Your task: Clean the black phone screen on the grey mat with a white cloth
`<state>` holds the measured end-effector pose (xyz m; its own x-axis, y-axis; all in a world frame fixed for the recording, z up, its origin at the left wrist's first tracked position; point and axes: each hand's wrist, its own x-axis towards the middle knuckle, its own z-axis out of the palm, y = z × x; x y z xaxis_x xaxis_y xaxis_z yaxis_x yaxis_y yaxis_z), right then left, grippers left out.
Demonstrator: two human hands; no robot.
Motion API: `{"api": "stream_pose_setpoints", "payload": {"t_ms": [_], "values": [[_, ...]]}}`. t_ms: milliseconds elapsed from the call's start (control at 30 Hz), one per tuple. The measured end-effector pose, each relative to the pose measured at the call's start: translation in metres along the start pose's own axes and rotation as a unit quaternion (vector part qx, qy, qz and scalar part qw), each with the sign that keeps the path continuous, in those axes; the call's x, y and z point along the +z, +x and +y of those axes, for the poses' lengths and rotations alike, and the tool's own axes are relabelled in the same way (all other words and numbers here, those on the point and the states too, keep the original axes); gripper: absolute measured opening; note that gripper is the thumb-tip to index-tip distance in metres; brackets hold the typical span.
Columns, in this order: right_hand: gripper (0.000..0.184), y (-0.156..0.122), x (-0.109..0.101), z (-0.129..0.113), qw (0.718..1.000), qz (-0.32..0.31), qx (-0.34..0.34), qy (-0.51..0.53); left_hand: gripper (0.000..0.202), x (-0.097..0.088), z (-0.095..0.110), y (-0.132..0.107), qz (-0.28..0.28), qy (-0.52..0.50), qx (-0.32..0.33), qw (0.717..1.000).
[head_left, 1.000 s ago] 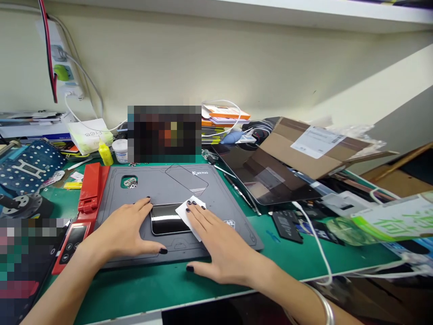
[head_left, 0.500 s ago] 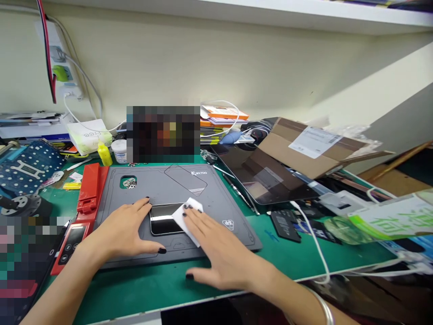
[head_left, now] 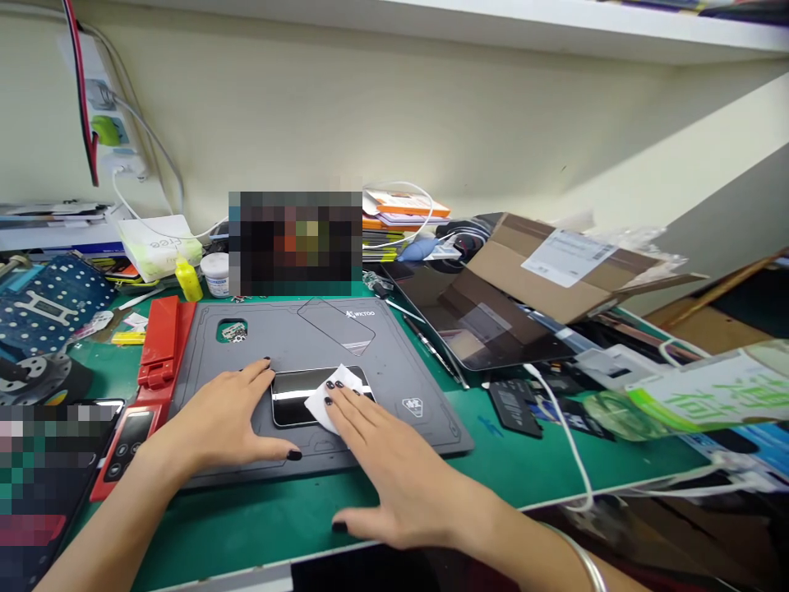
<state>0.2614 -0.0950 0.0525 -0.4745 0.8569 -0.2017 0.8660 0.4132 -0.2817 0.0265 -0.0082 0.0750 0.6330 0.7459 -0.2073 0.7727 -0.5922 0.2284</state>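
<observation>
A smartphone (head_left: 291, 400) with a dark, shiny screen lies face up on a grey work mat (head_left: 259, 329). My left hand (head_left: 231, 415) rests on the mat beside it, fingers spread, fingertips at the phone's left edge and thumb near its lower side. My right hand (head_left: 394, 464) lies flat over the phone's right part, with its fingers pressing a white wipe (head_left: 318, 406) on the screen. The right thumb points away, over the green table. Wipe and fingers hide part of the screen. Farther back on the mat lies a thin, clear, dark-edged sheet (head_left: 336, 326).
A red device (head_left: 161, 345) with a small display borders the mat's left side. To the right are a large dark glass panel (head_left: 462, 316), pen-like tools (head_left: 431, 345), an opened cardboard box (head_left: 555, 263) and a white cable (head_left: 564, 432). Behind stands a yellow bottle (head_left: 188, 279).
My right hand has slid the wipe slightly left across the phone's screen, uncovering some of its right end. My left hand stays at the phone's left edge.
</observation>
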Motion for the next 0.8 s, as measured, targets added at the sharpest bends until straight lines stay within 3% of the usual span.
{"api": "stream_pose_setpoints", "payload": {"t_ms": [133, 267, 433, 567, 733, 800], "values": [[0.109, 0.003, 0.0, -0.005, 0.999, 0.01, 0.042, -0.011, 0.102, -0.002, 0.001, -0.001, -0.001, 0.003, 0.003, 1.0], [0.112, 0.007, 0.005, -0.013, 0.998, -0.007, -0.051, 0.026, 0.103, -0.004, 0.003, -0.002, -0.014, 0.014, 0.0, 1.0], [0.113, 0.015, 0.004, -0.02, 0.999, 0.01, -0.026, 0.022, 0.104, -0.003, 0.003, -0.002, -0.014, 0.016, 0.002, 1.0], [0.109, 0.022, 0.005, -0.028, 0.989, 0.024, -0.134, 0.058, 0.095, -0.001, 0.0, -0.001, 0.004, 0.013, 0.014, 1.0], [0.111, 0.034, 0.003, -0.029, 0.989, 0.061, -0.121, 0.055, 0.092, 0.0, -0.003, -0.001, 0.015, 0.009, 0.022, 1.0], [0.11, 0.038, 0.002, -0.03, 0.985, 0.067, -0.148, 0.052, 0.088, 0.0, -0.003, -0.002, 0.015, 0.006, 0.02, 1.0]]}}
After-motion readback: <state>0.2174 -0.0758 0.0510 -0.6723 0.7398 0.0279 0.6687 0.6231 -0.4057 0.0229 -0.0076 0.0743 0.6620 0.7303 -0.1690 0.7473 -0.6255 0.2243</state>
